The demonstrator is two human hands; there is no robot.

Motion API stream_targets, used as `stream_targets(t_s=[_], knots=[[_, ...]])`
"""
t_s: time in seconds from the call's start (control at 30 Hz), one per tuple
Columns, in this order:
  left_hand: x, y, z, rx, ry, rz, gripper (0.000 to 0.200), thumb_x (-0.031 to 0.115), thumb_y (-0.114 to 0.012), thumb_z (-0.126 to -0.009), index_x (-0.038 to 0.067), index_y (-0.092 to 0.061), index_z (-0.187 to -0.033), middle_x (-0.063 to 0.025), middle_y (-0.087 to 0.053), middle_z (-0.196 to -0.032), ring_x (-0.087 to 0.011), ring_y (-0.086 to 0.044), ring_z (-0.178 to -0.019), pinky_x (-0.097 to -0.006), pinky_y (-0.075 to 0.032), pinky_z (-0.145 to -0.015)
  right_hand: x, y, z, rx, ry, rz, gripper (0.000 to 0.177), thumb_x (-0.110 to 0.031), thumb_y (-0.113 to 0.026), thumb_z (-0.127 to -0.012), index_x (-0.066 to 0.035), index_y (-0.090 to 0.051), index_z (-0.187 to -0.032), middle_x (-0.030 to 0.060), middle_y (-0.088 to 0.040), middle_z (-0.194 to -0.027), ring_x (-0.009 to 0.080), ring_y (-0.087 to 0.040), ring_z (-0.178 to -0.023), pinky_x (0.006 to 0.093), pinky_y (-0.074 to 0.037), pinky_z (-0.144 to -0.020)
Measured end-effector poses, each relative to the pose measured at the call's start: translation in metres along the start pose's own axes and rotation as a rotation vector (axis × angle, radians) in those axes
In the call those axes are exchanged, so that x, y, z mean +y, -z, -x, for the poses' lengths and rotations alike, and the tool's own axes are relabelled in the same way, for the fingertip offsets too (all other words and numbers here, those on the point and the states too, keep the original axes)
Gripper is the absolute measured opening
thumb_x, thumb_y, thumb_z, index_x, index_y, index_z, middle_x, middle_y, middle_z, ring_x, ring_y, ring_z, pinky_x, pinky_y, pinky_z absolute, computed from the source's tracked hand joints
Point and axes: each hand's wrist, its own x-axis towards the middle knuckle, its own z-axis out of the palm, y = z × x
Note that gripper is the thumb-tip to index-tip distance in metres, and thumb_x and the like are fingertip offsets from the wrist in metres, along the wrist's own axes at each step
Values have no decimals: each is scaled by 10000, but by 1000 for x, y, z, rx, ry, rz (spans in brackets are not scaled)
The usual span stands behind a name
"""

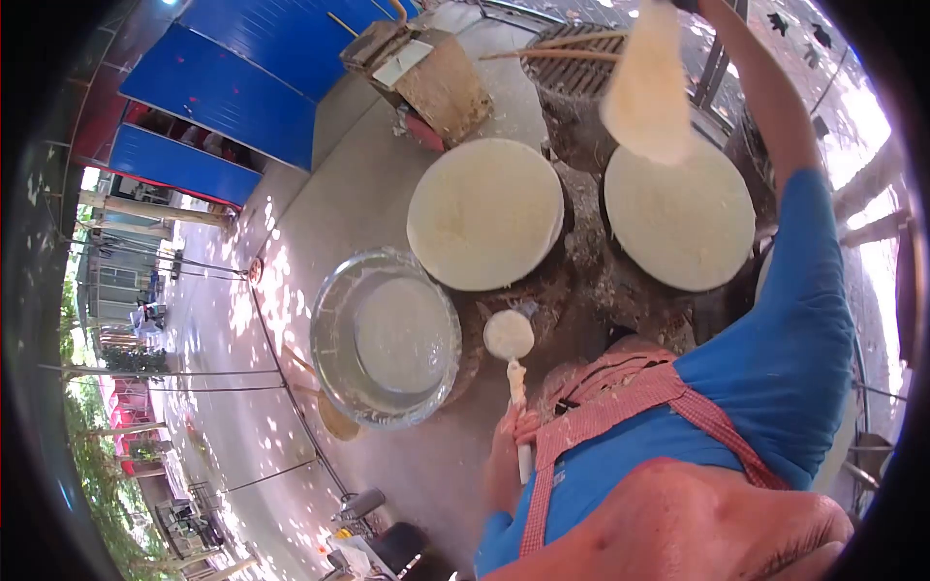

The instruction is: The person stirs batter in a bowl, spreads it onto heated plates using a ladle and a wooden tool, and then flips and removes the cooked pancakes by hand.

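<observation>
My left hand (pixel 523 424) is closed round the white handle of a ladle (pixel 509 335), whose round bowl is coated with pale batter. At its left stands a large clear basin (pixel 329 382) with pale batter inside. My right hand (pixel 710 8) is raised at the top edge, mostly cut off. From it hangs a long pale sheet (pixel 647 92), its lower end over the right griddle (pixel 680 218). A pale round layer covers that griddle, and another covers the left griddle (pixel 486 215). My right fingers are hardly visible.
Behind the griddles, sticks lie across a slatted round stand (pixel 576 63). A worn box (pixel 441 87) stands to its left, near blue panels (pixel 218 87). A round wooden tool (pixel 337 416) lies partly under the basin's edge. Poles and a cable cross the floor at left.
</observation>
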Motion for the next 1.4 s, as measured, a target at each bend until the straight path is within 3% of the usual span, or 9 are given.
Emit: stream_targets(t_s=[0.17,0.37,0.47,0.57,0.77,0.9,0.97,1.17,1.4], knots=[[1,-15,-12,-149,-36,323,179,222,-438,-871,146,-457,-1032,43,-254,-535,-25,-246,-377,-151,-228,-316,112,-97,-26,195,229,235,116,-184,-525,-631,-113,-612,-655,89,-583,-584,252,-569,-569,347,-442,-518],[10,-63,-21,-307,-51,645,214,211,-430,-876,149,-487,-1072,30,-260,-549,-42,-267,-389,-177,-250,-332,62,-198,24,434,-1368,-1434,210,-240,-576,-705,-32,-546,-697,45,-492,-561,128,-454,-456,303,-359,-416],[3,-79,-12,-351,-85,767,251,200,-422,-880,172,-472,-1124,22,-263,-552,-45,-264,-386,-185,-253,-338,75,-268,102,-332,-411,68,290,-271,-455,-802,-43,-563,-945,79,-574,-787,193,-531,-688,342,-429,-630],[5,-101,-2,-223,-238,751,312,174,-410,-885,197,-422,-1196,17,-264,-542,-36,-254,-371,-171,-236,-316,28,-305,157,62,-1415,-1350,336,-300,-457,-800,-50,-556,-1002,136,-586,-890,221,-571,-779,374,-438,-641],[1,-74,8,-139,-296,723,332,175,-430,-876,252,-416,-1198,17,-268,-536,-32,-253,-360,-156,-220,-286,-13,-279,233,-480,-636,-23,303,-263,-460,-787,-33,-586,-940,124,-585,-911,240,-567,-764,360,-450,-650],[5,-30,22,-123,-252,744,359,178,-450,-867,278,-403,-1208,21,-271,-536,-34,-252,-356,-156,-220,-283,-140,-256,284,-435,-244,-811,205,-165,-481,-729,-40,-607,-831,173,-585,-852,312,-551,-811,357,-436,-714],[11,-7,33,-128,-207,717,287,174,-452,-865,227,-441,-1147,24,-271,-530,-33,-252,-356,-157,-218,-282,-260,-210,314,-421,167,-302,271,-270,-504,-768,-59,-560,-929,169,-566,-871,304,-552,-807,385,-442,-670],[32,65,81,-123,-26,753,75,171,-458,-857,96,-460,-847,35,-269,-510,-30,-249,-360,-158,-211,-282,-499,-122,339,-653,282,-328,543,-345,-549,-726,-76,-410,-1177,191,-498,-1107,318,-524,-953,426,-415,-756],[34,133,105,-131,-6,712,105,170,-464,-854,97,-423,-790,37,-269,-507,-29,-248,-360,-158,-208,-282,-522,-134,319,-565,161,-353,361,-256,-542,-699,-96,-514,-1021,162,-556,-964,308,-559,-837,434,-423,-692]])
